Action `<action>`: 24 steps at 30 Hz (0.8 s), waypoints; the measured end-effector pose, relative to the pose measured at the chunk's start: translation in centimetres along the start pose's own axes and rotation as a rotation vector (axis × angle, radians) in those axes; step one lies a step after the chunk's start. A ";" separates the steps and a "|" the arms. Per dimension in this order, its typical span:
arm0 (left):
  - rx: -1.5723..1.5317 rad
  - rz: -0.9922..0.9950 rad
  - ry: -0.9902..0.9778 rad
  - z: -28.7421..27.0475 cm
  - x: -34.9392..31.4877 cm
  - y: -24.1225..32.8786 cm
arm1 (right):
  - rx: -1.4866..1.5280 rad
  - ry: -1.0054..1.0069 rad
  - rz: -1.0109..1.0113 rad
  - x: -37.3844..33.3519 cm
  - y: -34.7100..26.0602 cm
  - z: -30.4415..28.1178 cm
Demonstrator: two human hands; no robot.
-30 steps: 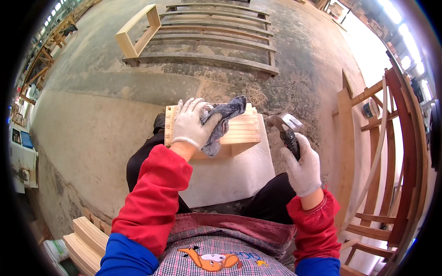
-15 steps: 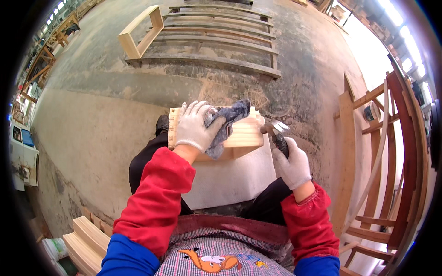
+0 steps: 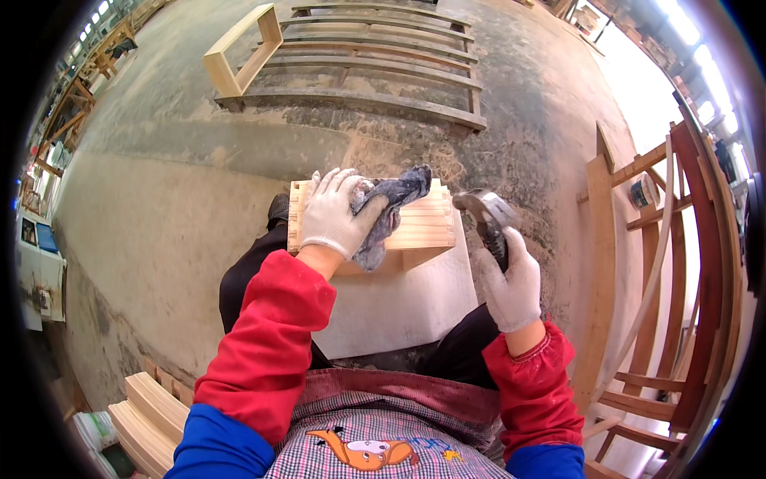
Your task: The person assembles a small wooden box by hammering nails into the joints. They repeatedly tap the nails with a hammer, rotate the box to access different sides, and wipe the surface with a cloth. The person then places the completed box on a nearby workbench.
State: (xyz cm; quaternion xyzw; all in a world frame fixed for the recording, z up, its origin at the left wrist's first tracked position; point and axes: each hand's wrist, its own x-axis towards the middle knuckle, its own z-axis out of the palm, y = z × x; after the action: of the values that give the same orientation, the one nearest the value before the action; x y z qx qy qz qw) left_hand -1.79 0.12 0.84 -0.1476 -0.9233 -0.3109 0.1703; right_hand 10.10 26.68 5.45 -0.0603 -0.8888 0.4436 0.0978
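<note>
A pale wooden box (image 3: 427, 227) with notched corner joints rests on a white board (image 3: 391, 315) between my knees. My left hand (image 3: 335, 209), in a white glove, presses on the top of the box near its left end. Its fingers close around a crumpled dark grey rag (image 3: 392, 199), which drapes over the wood. In my gloved right hand (image 3: 512, 286) is a claw hammer (image 3: 488, 211), gripped by its dark handle. The hammer's head, blurred by motion, is raised just beyond the right end of the box, apart from it as far as I can tell.
A slatted wooden pallet (image 3: 367, 60) lies on the floor ahead, with an open wooden frame (image 3: 239, 56) standing on its left end. Wooden racks (image 3: 678, 271) lean along the right. Stacked pale boards (image 3: 148, 419) sit at the lower left, beside my arm.
The hammer has tilted and its head has risen slightly in my right hand. My left hand keeps hold of the rag on the box. The whole view has shifted a little.
</note>
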 end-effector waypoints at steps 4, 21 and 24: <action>0.027 0.027 0.004 0.0 -0.1 0.0 | -0.193 -0.115 0.042 0.6 -0.5 -0.4; 0.014 0.018 0.018 0.2 0.1 0.0 | 0.040 0.056 -0.017 2.2 0.7 0.8; 0.037 0.026 0.016 0.2 0.0 -0.1 | -0.168 -0.020 -0.034 2.4 0.8 0.7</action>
State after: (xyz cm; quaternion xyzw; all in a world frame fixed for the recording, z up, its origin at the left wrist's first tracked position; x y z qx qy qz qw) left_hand -1.90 0.19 0.67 -0.1541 -0.9255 -0.2928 0.1843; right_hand 7.63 27.03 4.67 -0.0486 -0.9248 0.3662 0.0912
